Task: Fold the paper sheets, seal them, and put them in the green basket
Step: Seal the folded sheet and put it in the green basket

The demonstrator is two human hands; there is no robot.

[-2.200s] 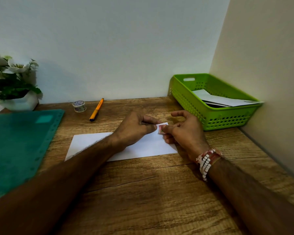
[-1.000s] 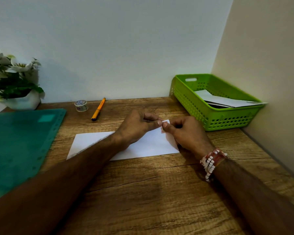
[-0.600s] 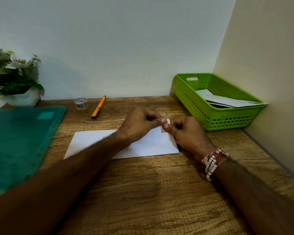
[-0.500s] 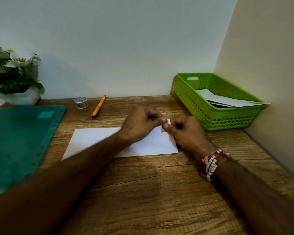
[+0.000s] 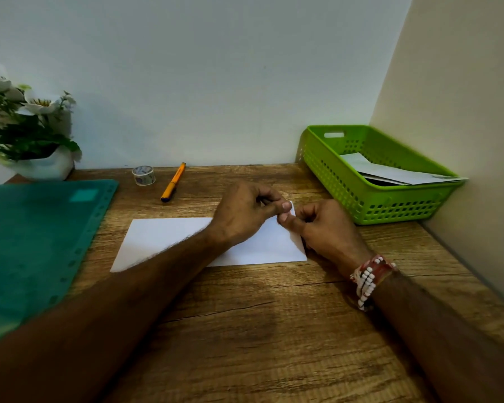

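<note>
Left hand [image 5: 242, 212] and right hand [image 5: 323, 228] fingers pinched together on far right corner of folded paper [image 5: 163, 238], flat on counter [image 5: 259, 315], green basket [image 5: 370, 199] near, held sheets

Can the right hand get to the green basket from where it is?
Probably yes. The right hand sits just left of the green basket, with bare table between them, though its fingers are busy at the folded paper.

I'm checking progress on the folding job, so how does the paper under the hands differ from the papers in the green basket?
The folded paper lies flat on the wooden table; the basket papers lean tilted inside the green basket, one corner poking over its rim. The folded paper is a single piece, pinched at its far right corner by the left hand and right hand; the basket papers are several, stacked and untouched. Both are white.
</note>
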